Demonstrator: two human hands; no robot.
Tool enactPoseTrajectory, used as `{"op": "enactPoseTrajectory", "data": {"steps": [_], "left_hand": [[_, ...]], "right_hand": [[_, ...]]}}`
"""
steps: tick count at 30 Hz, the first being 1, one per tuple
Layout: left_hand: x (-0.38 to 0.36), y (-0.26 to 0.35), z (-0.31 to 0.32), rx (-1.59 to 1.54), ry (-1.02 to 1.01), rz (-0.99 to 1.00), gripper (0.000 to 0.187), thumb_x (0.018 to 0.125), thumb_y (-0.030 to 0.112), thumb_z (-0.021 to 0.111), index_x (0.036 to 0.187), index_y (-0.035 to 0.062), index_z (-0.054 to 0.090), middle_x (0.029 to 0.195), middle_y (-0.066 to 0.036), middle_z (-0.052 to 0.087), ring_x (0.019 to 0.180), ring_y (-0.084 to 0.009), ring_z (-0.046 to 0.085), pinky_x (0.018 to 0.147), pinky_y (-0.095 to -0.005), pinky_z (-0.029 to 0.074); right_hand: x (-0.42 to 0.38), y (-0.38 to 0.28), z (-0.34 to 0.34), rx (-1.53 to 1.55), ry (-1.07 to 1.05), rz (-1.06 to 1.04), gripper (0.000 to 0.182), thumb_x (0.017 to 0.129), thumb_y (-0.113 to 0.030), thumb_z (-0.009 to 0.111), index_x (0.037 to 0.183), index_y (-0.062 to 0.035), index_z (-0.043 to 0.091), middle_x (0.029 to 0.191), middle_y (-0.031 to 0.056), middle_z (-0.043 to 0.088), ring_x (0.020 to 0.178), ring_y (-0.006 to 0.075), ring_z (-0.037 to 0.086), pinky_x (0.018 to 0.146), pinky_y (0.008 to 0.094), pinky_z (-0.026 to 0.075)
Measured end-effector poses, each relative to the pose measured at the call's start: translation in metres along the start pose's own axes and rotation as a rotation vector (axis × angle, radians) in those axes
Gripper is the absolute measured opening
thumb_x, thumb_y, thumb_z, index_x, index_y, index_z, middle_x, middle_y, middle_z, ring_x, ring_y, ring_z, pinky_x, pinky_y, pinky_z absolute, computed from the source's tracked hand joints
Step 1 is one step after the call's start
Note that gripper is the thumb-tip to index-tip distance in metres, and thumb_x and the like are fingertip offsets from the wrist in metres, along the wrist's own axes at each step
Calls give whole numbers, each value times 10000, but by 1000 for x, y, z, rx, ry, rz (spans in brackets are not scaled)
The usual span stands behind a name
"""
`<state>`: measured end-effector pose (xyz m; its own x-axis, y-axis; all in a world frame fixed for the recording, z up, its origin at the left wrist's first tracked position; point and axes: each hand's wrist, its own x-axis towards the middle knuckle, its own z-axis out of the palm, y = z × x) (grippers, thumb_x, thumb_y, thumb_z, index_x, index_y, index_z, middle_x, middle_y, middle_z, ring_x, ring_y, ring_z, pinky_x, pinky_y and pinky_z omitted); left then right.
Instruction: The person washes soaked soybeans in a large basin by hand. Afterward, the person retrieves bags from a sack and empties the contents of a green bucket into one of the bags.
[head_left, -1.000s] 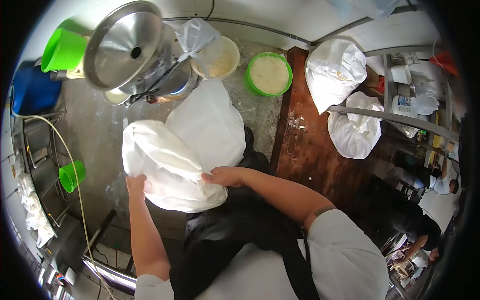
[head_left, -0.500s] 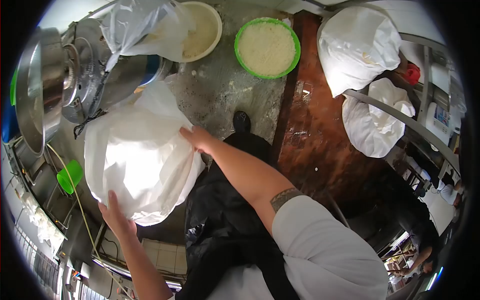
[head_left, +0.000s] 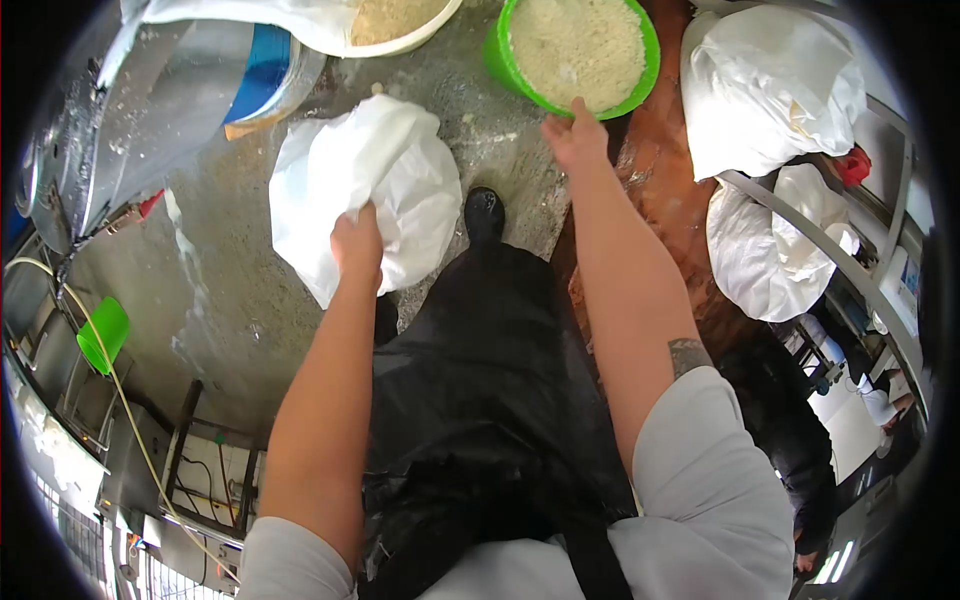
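While the fingers of the left hand (head_left: 357,243) are clenched into a fist around a gathered fold of the crumpled white plastic sack (head_left: 365,190), the sack hangs bunched below the fist and spreads out above it over the grey speckled concrete floor (head_left: 220,270). Its upper edge lies near the white round bowl of beige meal (head_left: 395,25) and just beside the tilted stainless steel machine drum with a blue band (head_left: 190,80).

Fingers of the right hand (head_left: 575,135) are extended and loosely spread, with the fingertips touching the near rim of the bright green round plastic bucket of pale ground meal (head_left: 575,50). Whether these fingers grip the rim or only rest on it cannot be determined. This bucket stands at the join between the concrete floor and the reddish-brown wooden platform (head_left: 660,190).

Both forearms run up from the short grey sleeves at the lower edge of the view. A black apron (head_left: 480,400) hangs between them, and a black shoe (head_left: 485,212) shows just right of the sack.

Two filled white sacks (head_left: 770,85) lie on the wooden platform, well apart from the right hand. A small green plastic cup (head_left: 103,332) sits at far left, near a pale cable (head_left: 130,410).
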<state>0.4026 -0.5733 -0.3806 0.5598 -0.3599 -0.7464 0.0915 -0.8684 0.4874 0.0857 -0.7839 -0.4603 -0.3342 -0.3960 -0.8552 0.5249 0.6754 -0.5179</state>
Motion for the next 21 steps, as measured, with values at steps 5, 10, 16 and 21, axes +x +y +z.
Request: {"op": "enactPoseTrajectory", "data": {"steps": [5, 10, 16, 21], "left_hand": [[21, 24, -5, 227, -1, 171, 887, 862, 458, 757, 1479, -97, 446, 1429, -292, 574, 1263, -387, 616, 1067, -428, 479], [32, 53, -7, -21, -70, 17, 839, 913, 462, 730, 1491, -77, 449, 1407, -251, 591, 1235, -345, 625, 1005, -424, 517], [27, 79, 16, -233, -112, -79, 768, 970, 467, 667, 1503, -47, 466, 1381, -214, 611, 1199, -326, 638, 954, -419, 538], [-16, 63, 32, 177, -160, 265, 790, 1014, 466, 558, 1573, -58, 365, 1463, -345, 543, 1383, -482, 510, 1138, -467, 403]], "right_hand": [[-9, 0, 1, 157, -84, -105, 403, 1012, -3, 503, 1394, 78, 402, 1350, 268, 510, 1176, 420, 596, 1018, 571, 565], [-38, 17, -42, -107, -4, -156, 452, 972, -4, 517, 1407, 41, 401, 1364, 246, 516, 1106, 383, 623, 898, 522, 612], [-138, 54, -77, -611, 28, -342, 484, 915, -30, 569, 1385, -19, 456, 1244, 195, 614, 1023, 331, 674, 813, 453, 611], [-207, 129, -51, -1155, -262, -763, 607, 880, -118, 723, 1412, 54, 487, 1104, 245, 659, 997, 341, 689, 878, 409, 560]]}}
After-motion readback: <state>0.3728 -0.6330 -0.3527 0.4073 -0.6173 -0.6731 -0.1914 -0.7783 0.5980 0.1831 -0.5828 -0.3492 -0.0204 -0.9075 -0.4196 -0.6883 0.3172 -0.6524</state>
